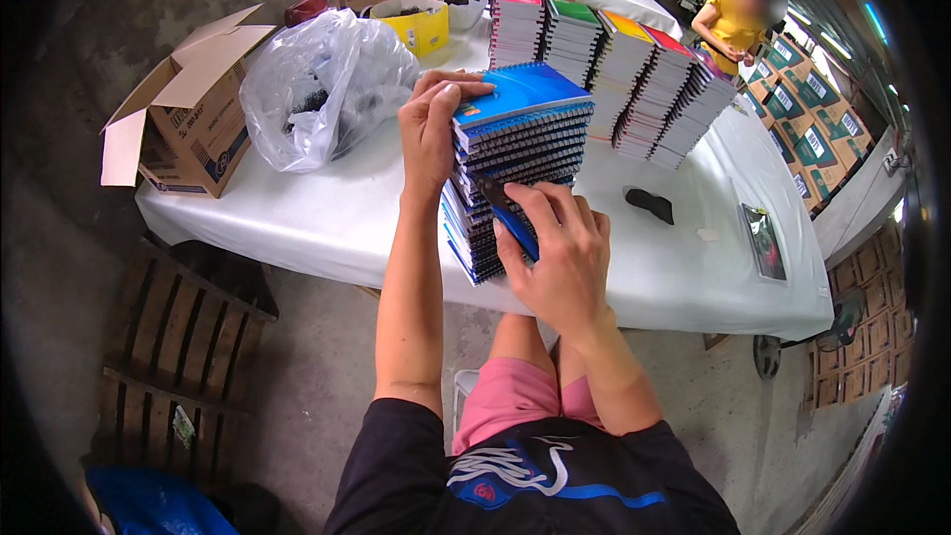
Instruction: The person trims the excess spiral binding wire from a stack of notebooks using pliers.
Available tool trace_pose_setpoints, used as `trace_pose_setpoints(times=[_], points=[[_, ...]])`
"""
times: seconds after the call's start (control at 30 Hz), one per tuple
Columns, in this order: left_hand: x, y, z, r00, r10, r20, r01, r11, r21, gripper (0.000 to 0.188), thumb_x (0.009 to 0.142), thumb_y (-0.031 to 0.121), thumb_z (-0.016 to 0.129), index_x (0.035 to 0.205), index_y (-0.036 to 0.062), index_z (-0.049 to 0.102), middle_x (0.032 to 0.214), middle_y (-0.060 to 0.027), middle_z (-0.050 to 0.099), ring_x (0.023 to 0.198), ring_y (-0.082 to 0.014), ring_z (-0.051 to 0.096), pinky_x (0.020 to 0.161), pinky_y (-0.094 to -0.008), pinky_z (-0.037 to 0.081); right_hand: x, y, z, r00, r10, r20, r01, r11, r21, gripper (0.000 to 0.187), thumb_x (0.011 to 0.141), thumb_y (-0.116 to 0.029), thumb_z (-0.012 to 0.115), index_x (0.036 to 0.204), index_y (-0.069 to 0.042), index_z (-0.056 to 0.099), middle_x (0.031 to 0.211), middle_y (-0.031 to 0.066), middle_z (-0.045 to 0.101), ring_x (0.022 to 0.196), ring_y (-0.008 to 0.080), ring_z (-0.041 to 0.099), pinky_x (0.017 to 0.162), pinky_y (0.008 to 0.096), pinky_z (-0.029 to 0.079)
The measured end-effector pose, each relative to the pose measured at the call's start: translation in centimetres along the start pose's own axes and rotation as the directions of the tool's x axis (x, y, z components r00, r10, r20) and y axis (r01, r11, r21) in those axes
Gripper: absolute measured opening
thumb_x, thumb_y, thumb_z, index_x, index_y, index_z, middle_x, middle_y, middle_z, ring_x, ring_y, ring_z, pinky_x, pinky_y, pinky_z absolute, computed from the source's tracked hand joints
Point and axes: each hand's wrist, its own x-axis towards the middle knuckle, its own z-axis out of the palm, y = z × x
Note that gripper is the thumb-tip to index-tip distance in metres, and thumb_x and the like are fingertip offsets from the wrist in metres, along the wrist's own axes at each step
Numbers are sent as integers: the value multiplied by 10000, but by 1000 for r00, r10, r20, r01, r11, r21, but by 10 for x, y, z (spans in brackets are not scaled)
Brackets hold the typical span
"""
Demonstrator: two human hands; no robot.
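Note:
In front of me on the table stands a tall stack of spiral notebooks [520, 144], the top one with a blue cover. Its black wire bindings face me. My left hand [436, 119] is closed around the stack's upper left corner, fingers over the top cover. Lower down, my right hand [562, 248] grips blue-handled pliers [518, 228]. Their dark jaws point up and left, against or very near the bindings; exact contact is hard to make out.
Behind stand more notebook stacks [634, 69] with coloured covers. To the left are a clear plastic bag [317, 89], an open cardboard box [198, 119] and a yellow tub [421, 30]. A black object [650, 205] lies at right on the white-covered table [327, 223]. Two people are across from me.

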Motion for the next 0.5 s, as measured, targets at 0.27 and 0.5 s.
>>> trace_pose_setpoints(times=[0.27, 0.5], points=[[0, -2, -5, 1000, 26, -9, -26, 1000, 14, 336, 866, 130, 419, 877, -33, 712, 905, -138, 642, 971, -214, 553, 887, -322, 414, 7, -4, -4, 991, 28, 132, -54, 980, 194, 199, 811, -211, 617, 987, -118, 603, 847, 71, 606, 643, 252, 586, 573, 368, 428], [-3, 4, 5, 999, 40, 8, -40, 999, -12, 327, 865, 148, 435, 868, -5, 723, 910, -130, 648, 996, -217, 532, 906, -339, 395, 9, 21, -20, 529, 6, 849, -826, -225, 517, 223, 942, -258, 478, 1086, -92, 515, 847, 99, 615, 627, 197, 612, 537, 297, 488]])
